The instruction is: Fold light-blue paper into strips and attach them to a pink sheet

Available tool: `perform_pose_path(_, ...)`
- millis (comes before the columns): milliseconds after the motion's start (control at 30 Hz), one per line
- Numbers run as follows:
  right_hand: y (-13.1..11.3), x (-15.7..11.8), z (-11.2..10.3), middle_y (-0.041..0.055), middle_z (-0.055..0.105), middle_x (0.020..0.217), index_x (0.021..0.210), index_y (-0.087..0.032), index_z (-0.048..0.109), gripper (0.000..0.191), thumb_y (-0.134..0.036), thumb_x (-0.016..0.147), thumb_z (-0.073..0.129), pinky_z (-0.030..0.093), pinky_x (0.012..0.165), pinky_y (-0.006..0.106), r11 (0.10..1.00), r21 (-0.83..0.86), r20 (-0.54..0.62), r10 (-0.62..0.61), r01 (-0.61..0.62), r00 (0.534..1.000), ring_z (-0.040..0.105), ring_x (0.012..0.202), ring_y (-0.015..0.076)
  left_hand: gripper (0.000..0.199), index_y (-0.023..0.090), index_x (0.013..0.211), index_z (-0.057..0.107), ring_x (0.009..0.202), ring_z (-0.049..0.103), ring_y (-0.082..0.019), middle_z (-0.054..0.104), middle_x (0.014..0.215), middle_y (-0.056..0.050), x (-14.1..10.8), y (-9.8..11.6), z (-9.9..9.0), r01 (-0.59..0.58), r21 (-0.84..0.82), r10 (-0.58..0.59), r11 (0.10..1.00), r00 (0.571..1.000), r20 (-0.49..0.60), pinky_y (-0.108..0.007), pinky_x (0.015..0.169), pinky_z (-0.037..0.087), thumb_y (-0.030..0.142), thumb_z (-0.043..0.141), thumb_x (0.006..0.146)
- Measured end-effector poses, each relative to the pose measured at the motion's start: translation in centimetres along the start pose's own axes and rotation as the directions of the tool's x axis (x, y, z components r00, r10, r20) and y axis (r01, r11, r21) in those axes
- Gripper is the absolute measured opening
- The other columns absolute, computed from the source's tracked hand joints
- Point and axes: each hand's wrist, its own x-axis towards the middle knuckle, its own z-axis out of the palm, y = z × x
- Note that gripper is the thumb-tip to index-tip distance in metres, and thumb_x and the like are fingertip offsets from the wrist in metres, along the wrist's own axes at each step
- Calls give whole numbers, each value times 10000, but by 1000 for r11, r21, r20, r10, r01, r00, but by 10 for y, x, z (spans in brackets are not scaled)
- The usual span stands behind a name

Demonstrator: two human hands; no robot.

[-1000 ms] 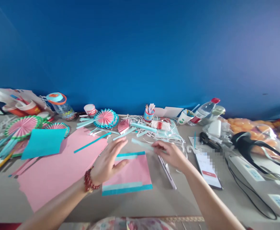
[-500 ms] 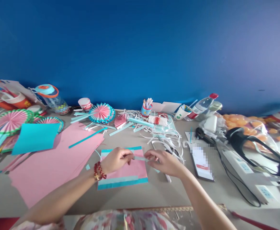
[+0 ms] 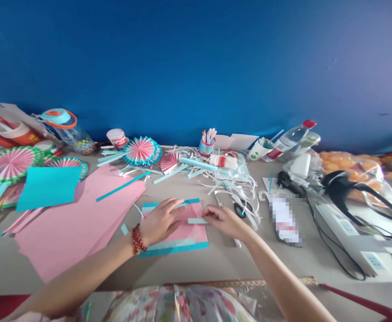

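My right hand (image 3: 221,220) pinches one end of a short pale strip (image 3: 196,221), which points left over a pink sheet (image 3: 182,232). Blue bands run along the sheet's top and bottom edges, with a paler strip beside the lower one. With fingers stretched out, my left hand (image 3: 160,222) lies over the sheet's left half and holds nothing. Part of the sheet is hidden beneath it. A small pale scrap (image 3: 125,229) lies left of the sheet. Scissors (image 3: 242,209) lie beyond my right hand, partly under white paper strips.
Large pink sheets (image 3: 78,219) and a blue sheet (image 3: 50,188) lie on the left. Folded paper rosettes (image 3: 142,151), a pen cup (image 3: 207,145) and a bottle (image 3: 291,138) stand along the wall. A phone (image 3: 285,219), cable and power strip (image 3: 350,232) occupy the right.
My left hand has let go of the strip's left end, and its fingers have opened over the sheet. The right hand keeps its hold on the strip. The view has shifted slightly.
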Motion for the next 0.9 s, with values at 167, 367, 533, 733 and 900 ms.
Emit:
perform_pose_path(167, 9, 6, -1, -12, 674, 816, 900, -207, 666, 129, -271, 863, 561, 411, 683, 234, 998, 57, -45, -21, 23, 999, 596, 752, 143, 481, 213, 1404, 434, 1326, 419, -239, 487, 1419, -88, -18, 2, 12, -60, 31, 54, 998, 985, 163, -451, 1108, 384, 199, 495, 927)
perform_pose_path(367, 13, 23, 2, 2, 685, 817, 905, -196, 682, 140, -291, 854, 594, 438, 691, 238, 991, 121, -23, -48, 50, 999, 609, 762, 152, 328, 173, 1263, 555, 1243, 469, -264, 515, 1373, -111, -19, 8, 4, -55, 33, 49, 998, 986, 161, -456, 1062, 416, 243, 506, 946)
perform_pose_path(533, 17, 30, 0, 10, 696, 847, 899, -193, 687, 152, -309, 853, 601, 447, 710, 249, 990, 130, -32, -41, 45, 999, 618, 787, 159, 260, 176, 1181, 595, 1205, 481, -266, 540, 1320, -114, -13, 3, 12, -55, 14, 52, 998, 991, 125, -465, 1025, 442, 245, 512, 943)
perform_pose_path(733, 23, 27, 0, -3, 700, 835, 879, -201, 692, 124, -290, 840, 616, 434, 718, 246, 991, 128, -45, -28, 34, 999, 622, 779, 153, 309, 172, 1242, 567, 1209, 477, -267, 527, 1333, -116, -17, 0, 18, -34, -18, 36, 999, 995, 90, -477, 1034, 434, 258, 501, 954)
perform_pose_path(900, 23, 26, 3, -3, 698, 843, 887, -205, 689, 124, -283, 843, 602, 432, 726, 248, 993, 115, -49, -3, 8, 999, 624, 785, 154, 344, 122, 1266, 537, 1205, 473, -271, 524, 1321, -139, -17, 1, 18, -24, -41, 28, 999, 996, 85, -468, 1046, 425, 272, 506, 958)
